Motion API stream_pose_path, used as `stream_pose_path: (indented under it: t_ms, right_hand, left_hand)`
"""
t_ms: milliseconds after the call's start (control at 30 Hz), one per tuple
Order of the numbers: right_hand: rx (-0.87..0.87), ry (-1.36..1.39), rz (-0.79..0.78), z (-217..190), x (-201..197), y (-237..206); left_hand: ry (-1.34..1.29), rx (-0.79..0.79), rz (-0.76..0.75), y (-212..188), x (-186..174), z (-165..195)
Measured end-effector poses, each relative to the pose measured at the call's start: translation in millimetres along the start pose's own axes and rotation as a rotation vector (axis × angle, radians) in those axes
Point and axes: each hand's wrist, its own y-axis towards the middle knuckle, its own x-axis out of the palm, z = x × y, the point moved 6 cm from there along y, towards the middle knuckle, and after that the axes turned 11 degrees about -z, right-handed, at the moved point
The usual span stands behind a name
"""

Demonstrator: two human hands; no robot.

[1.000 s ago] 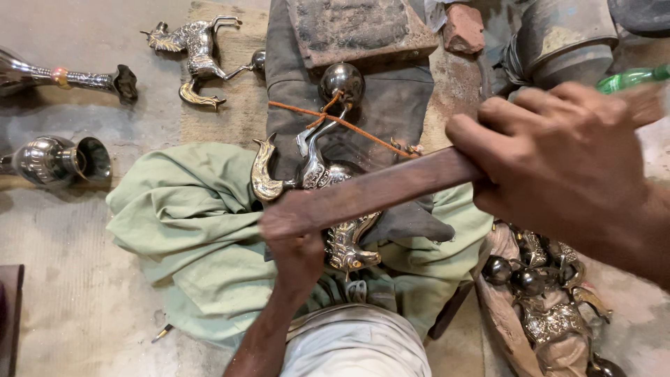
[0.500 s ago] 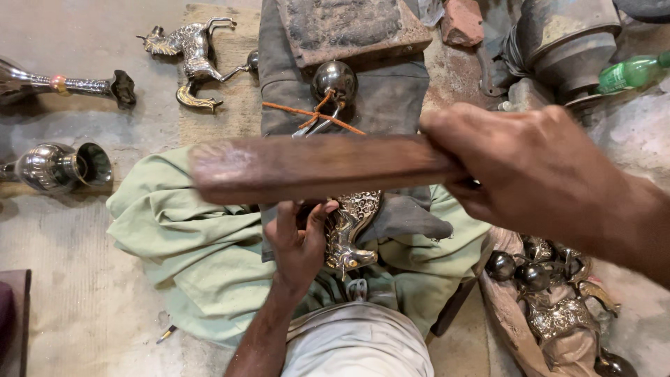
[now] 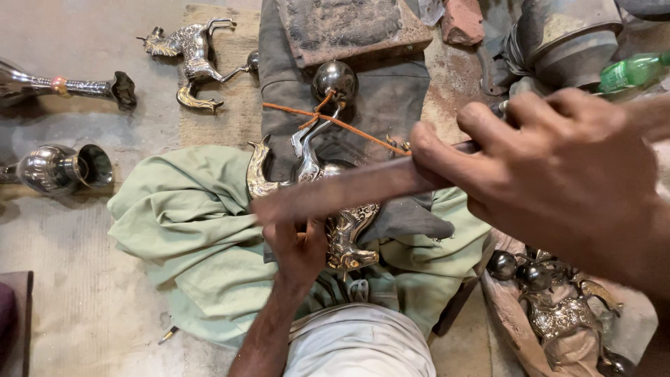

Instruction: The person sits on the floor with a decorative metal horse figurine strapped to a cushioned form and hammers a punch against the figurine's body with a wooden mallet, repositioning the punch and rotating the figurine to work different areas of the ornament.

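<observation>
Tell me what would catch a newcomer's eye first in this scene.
The right hand fills the right side, gripping a flat wooden stick held across a shiny metal animal figurine at centre. The left hand steadies that figurine on a pale green cloth. Another metal horse figurine lies upper left.

The cloth (image 3: 188,230) on the ground is pale green. On it lies a shiny silver horse (image 3: 328,202) with curly patterns cut into its body. The stick (image 3: 349,190) across it is brown. A thin orange string (image 3: 335,122) runs by a dark shiny ball (image 3: 335,80). Another silver horse (image 3: 188,56) lies on a tan mat (image 3: 223,112). The bottle (image 3: 631,71) is bright green. The brick (image 3: 462,22) is reddish.
</observation>
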Motion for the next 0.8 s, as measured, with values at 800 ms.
stream_pose_path:
  t_ms: [800]
  right_hand:
    - [0.027,-0.062,0.047,-14.4,-10.1,4.8]
  left_hand:
    - [0.096,-0.074,0.000,-12.4,-5.4,-21.3]
